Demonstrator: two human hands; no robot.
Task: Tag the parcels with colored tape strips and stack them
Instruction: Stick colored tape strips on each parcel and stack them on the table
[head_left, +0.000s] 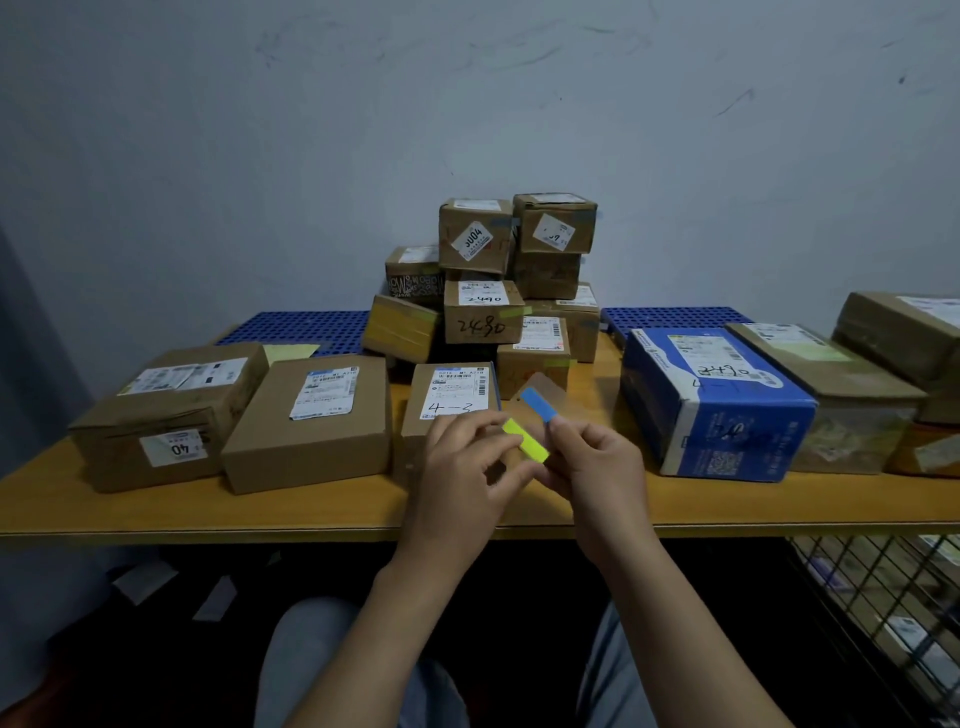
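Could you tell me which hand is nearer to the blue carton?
Right. The right hand is just left of the blue carton; the left hand lies farther left.

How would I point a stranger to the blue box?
Start at the wooden table, then look right of the stacked parcels at its middle. The blue box lies near the front edge, the only blue-and-white carton among brown ones.
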